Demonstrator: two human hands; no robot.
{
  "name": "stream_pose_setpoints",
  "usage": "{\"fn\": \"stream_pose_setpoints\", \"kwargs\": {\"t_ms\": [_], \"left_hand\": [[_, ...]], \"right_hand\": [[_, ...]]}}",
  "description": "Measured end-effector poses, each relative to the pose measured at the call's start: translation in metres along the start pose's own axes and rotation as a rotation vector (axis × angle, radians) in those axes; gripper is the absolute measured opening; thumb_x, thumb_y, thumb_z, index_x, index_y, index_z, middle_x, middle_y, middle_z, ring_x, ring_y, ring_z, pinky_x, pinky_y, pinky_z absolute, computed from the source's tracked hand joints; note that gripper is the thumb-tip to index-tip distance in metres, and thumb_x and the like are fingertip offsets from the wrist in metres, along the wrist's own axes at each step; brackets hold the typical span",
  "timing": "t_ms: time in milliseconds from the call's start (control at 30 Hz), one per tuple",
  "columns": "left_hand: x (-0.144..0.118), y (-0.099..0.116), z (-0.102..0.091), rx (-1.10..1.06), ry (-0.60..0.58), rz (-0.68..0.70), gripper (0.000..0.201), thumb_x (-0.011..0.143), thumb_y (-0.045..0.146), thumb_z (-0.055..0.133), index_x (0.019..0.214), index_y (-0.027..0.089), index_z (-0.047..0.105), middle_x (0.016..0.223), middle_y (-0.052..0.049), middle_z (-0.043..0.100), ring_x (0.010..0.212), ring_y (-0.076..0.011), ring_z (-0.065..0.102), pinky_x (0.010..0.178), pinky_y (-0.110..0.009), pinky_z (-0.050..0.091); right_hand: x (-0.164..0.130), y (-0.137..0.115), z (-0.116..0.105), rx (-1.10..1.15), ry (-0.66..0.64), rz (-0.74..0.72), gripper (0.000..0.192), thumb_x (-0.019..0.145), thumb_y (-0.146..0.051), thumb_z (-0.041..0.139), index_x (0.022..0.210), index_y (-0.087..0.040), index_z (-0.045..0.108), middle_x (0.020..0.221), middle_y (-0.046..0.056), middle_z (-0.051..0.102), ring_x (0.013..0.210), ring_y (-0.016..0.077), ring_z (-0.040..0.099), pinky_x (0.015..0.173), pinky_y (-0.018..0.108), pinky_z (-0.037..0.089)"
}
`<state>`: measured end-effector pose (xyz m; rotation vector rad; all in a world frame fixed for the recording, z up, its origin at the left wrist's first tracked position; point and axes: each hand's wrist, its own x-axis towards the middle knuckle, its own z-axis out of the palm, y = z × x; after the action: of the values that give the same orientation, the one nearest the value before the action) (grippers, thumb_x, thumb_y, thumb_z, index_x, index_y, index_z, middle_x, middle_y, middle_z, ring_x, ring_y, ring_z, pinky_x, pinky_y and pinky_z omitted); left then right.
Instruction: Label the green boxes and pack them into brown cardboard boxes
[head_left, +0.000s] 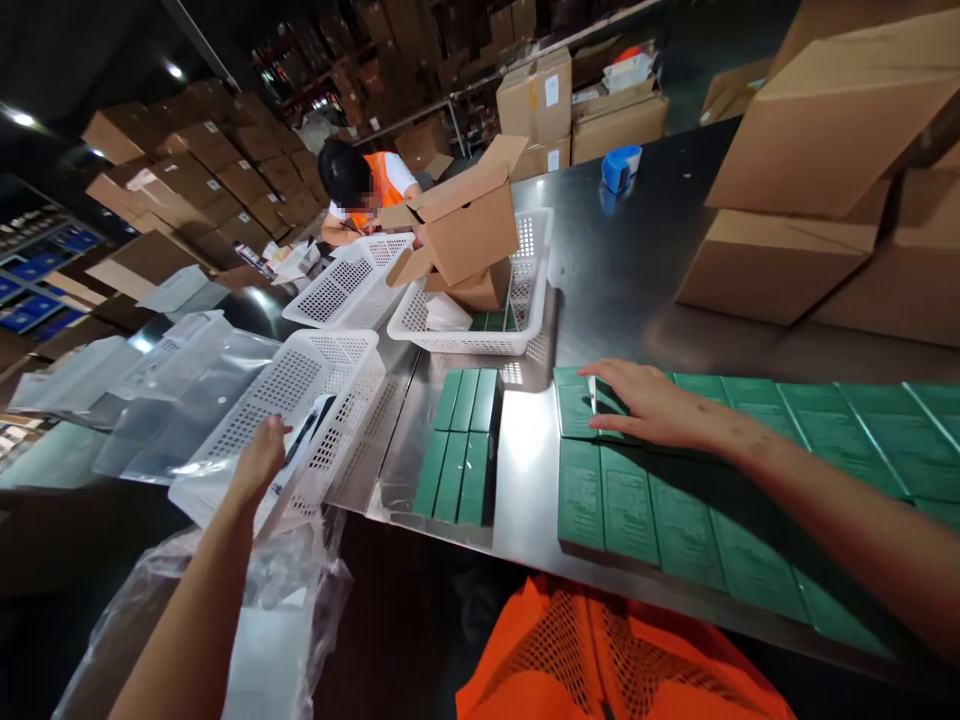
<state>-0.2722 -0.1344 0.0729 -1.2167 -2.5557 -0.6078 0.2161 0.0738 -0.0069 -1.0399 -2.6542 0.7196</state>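
Note:
My right hand (637, 402) rests on the near-left end of a row of green boxes (626, 495), fingers stretched and thumb apart. A small white strip (592, 394) shows on the corner box between thumb and fingers; whether it is a sticker I cannot tell. Inside a white perforated basket (330, 345) at the left is my left hand (262, 455), its fingers curled together. What they hold, if anything, is hidden. Beside those fingers lies a white sheet with a dark stripe (307, 435). A smaller block of green boxes (457, 445) stands between my hands.
Behind, another white basket (529, 340) holds an open cardboard box (472, 235) and green boxes. Blue tape (620, 168) sits farther back on the metal table (525, 480). Large cartons (787, 265) stand right. Clear plastic sheets (195, 370) lie left. A person in an orange vest (386, 180) bends over.

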Motion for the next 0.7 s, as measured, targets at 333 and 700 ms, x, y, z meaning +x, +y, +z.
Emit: {"fn": "stream_pose_setpoints", "kwargs": {"t_ms": [333, 700], "left_hand": [[-0.263, 0.124, 0.026, -0.583, -0.487, 0.044, 0.044, 0.089, 0.048, 0.057, 0.123, 0.021, 0.059, 0.065, 0.003, 0.063, 0.044, -0.0107, 0.050, 0.045, -0.024, 0.037], [-0.289, 0.216, 0.084, -1.321, -0.947, -0.600, 0.101, 0.068, 0.060, 0.080, 0.144, 0.010, 0.036, 0.065, 0.005, 0.063, 0.038, -0.0106, 0.054, 0.036, -0.021, 0.041]], "right_hand": [[0.062, 0.014, -0.013, -0.021, -0.248, -0.066, 0.098, 0.063, -0.033, 0.086, 0.150, -0.036, 0.042, 0.147, 0.011, 0.049, 0.123, 0.0427, 0.054, 0.099, 0.056, 0.046], [0.072, -0.008, -0.019, -0.238, -0.444, 0.028, 0.093, 0.066, -0.040, 0.080, 0.150, -0.039, 0.040, 0.134, 0.012, 0.054, 0.114, 0.0412, 0.058, 0.090, 0.052, 0.047]]}}
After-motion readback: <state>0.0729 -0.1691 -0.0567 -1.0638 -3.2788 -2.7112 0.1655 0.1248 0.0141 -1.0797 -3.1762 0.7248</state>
